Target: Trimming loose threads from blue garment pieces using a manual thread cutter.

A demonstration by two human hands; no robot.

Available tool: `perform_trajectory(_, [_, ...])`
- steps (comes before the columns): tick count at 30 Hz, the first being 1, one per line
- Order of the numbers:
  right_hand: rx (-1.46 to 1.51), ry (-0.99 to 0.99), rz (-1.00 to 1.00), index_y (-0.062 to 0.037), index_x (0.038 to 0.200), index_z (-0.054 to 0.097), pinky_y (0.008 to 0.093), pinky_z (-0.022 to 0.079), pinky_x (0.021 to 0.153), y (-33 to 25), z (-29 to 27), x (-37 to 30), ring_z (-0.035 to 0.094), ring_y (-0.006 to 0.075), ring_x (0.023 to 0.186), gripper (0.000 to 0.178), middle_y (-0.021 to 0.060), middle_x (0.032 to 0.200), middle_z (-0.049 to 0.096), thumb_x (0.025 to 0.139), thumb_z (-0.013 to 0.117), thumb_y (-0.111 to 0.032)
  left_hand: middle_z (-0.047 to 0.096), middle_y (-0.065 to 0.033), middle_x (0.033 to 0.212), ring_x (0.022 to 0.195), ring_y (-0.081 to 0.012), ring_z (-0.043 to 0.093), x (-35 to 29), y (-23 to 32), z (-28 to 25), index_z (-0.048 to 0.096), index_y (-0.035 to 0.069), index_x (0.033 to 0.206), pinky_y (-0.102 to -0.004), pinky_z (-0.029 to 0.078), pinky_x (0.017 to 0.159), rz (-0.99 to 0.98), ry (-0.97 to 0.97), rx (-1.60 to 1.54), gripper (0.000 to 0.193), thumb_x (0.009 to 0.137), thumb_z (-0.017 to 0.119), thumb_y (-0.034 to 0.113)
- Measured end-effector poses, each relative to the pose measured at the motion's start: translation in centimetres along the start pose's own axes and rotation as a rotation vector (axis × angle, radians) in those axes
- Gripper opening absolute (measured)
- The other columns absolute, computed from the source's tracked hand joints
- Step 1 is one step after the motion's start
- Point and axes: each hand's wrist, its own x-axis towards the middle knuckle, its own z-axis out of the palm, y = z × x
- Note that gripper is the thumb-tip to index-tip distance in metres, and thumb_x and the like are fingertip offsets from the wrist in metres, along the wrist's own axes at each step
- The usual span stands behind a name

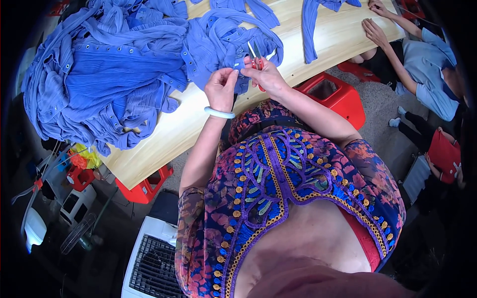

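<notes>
No package, sign or screen can be made out anywhere in the view. The one thing that may be a label is a small pale tag [239, 65] on the blue cloth [218, 39] near the front edge of the table [164, 134], just beside the fingertips of both hands; it is too small to tell its shape or whether it bears print. The heap of yellow, red and blue things [82, 164] below the table's left corner is too blurred to tell whether it holds any packaging.
</notes>
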Motion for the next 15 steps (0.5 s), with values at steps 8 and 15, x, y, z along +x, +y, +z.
perform_trajectory(8, [-0.11,-0.006,-0.063,-0.0061,0.088,0.049,0.0187,0.037,0.041,1.9,-0.8,0.5,0.045,0.0047,0.052,0.023,-0.0018,0.072,0.05,0.069,0.063,-0.01,0.058,-0.0025,0.07,0.058,-0.0068,0.052,0.4,-0.5,0.0,0.059,0.0,0.082,-0.0179,0.042,0.052,-0.352,-0.07,-0.102,0.014,0.075,0.059,0.012])
perform_trajectory(15, [-0.14,0.004,-0.065,-0.0047,0.089,0.05,0.0192,0.037,0.041,2.2,-1.0,0.4,0.045,0.0049,0.051,0.024,-0.0018,0.068,0.05,0.07,0.063,-0.01,0.054,-0.0016,0.061,0.052,-0.0062,0.05,0.2,-0.4,0.0,0.055,0.001,0.073,-0.0175,0.039,0.045,-0.344,-0.075,-0.13,0.013,0.078,0.053,0.012])
